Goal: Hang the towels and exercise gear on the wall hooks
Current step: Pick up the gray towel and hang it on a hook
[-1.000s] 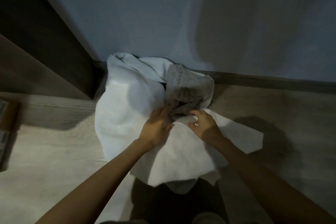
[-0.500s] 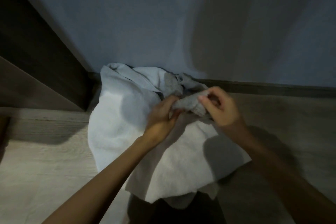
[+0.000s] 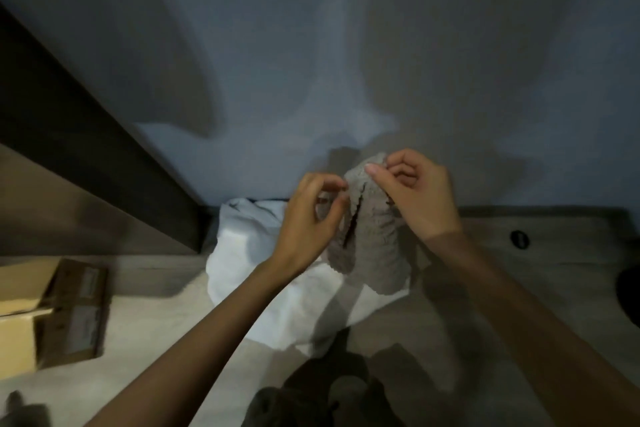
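The grey towel (image 3: 372, 229) was held up in front of the blue-grey wall (image 3: 311, 45), just right of centre, hanging down in loose folds. The right hand (image 3: 414, 196) pinched its top edge between thumb and forefinger, at about two o'clock from the left hand (image 3: 308, 218), which gripped the cloth's left edge with curled fingers. Both hands were closed on the towel, close together but not touching. Below, towards seven o'clock, the white towel (image 3: 249, 270) lay crumpled on the wooden floor (image 3: 519, 288) against the wall. A cardboard box (image 3: 52, 308) sat at nine o'clock.
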Demonstrator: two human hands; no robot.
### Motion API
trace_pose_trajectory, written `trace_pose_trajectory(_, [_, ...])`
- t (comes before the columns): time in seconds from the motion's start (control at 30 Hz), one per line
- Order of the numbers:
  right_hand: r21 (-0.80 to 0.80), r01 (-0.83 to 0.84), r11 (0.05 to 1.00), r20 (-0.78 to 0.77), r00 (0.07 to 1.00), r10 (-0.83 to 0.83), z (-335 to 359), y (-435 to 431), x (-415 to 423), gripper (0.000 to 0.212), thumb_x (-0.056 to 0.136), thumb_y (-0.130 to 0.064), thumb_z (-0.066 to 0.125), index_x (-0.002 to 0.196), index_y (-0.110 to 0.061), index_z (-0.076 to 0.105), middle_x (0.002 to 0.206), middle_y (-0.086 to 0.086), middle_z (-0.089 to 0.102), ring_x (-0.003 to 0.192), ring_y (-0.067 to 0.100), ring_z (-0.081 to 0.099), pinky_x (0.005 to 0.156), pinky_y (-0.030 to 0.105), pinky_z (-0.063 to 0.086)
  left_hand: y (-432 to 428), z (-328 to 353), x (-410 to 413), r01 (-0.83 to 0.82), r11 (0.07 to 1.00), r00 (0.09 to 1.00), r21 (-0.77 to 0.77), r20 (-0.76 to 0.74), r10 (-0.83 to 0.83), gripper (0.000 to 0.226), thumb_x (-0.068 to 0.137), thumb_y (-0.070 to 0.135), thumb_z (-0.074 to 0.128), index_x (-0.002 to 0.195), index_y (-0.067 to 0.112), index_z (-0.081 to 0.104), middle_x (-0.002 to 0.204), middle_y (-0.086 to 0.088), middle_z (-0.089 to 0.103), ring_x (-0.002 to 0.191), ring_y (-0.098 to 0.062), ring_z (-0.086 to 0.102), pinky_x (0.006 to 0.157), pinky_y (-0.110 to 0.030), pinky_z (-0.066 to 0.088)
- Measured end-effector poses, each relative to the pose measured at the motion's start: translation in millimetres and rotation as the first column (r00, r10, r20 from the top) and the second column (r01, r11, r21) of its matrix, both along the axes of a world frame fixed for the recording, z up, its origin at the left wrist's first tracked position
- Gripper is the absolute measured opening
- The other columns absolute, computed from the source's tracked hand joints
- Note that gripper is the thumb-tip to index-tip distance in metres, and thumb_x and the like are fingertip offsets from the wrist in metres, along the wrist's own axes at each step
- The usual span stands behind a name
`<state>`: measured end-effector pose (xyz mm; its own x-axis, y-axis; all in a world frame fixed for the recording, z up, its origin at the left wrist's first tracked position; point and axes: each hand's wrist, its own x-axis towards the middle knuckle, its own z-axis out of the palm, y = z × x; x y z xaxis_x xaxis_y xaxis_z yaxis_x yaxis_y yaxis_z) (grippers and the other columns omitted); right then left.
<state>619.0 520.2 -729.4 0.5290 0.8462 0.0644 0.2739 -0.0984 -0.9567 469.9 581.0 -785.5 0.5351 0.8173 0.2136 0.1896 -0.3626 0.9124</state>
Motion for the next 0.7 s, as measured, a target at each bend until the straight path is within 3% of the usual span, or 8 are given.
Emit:
trace_pose_trajectory(0.17, [-0.019, -0.053, 0.998, 0.066, 0.996, 0.055, 156.6, -19.1, 2.0, 0.022, 0.079, -0.020, 0.073, 0.067, -0.030, 0.058, 0.055, -0.020, 0.060, 0.055, -0.003, 0.056, 0.059, 0.012, 0.046, -25.8, 148.3, 9.4, 0.092, 0.995, 0.994, 0.031, -0.061, -0.090, 0.030, 0.089, 0.029, 0.062, 0.116, 0.017, 0.054, 0.113, 0.004, 0.055, 0.103, -0.001, 0.052, 0.087, -0.021, 0.047])
trace_pose_trajectory(0.37, [0.011, -0.072, 0.997, 0.154, 0.986, 0.070, 340.9, -47.7, 4.9, 0.017, 0.079, -0.023, 0.073, 0.071, -0.032, 0.060, 0.065, -0.012, 0.064, 0.061, 0.000, 0.061, 0.062, 0.016, 0.050, -43.1, 323.8, 18.3, 0.139, 0.981, 0.990, 0.134, -0.033, -0.136, 0.033, 0.086, 0.030, 0.065, 0.116, 0.015, 0.059, 0.125, 0.003, 0.049, 0.108, -0.002, 0.050, 0.087, -0.017, 0.046])
trace_pose_trajectory(0.53, [0.063, -0.017, 0.998, 0.205, 0.979, 0.004, 455.8, -71.0, 16.4, 0.018, 0.081, -0.020, 0.071, 0.073, -0.031, 0.059, 0.067, -0.009, 0.060, 0.060, 0.000, 0.056, 0.060, 0.015, 0.048, -40.1, 438.1, 20.8, 0.121, 0.979, 0.991, 0.163, 0.031, -0.128, 0.007, 0.086, 0.027, 0.064, 0.091, 0.023, 0.061, 0.101, 0.005, 0.057, 0.086, -0.005, 0.058, 0.079, -0.032, 0.052])
trace_pose_trajectory(0.7, [0.177, 0.164, 0.970, 0.205, 0.958, -0.200, 532.2, -108.1, 33.7, 0.007, 0.084, -0.021, 0.069, 0.081, -0.027, 0.065, 0.073, -0.005, 0.064, 0.063, -0.001, 0.060, 0.060, 0.011, 0.049, -34.9, 515.4, 15.9, 0.172, 0.970, 0.985, 0.171, -0.050, -0.166, 0.010, 0.094, 0.028, 0.055, 0.091, 0.019, 0.058, 0.077, -0.002, 0.065, 0.071, -0.016, 0.061, 0.066, -0.036, 0.048])
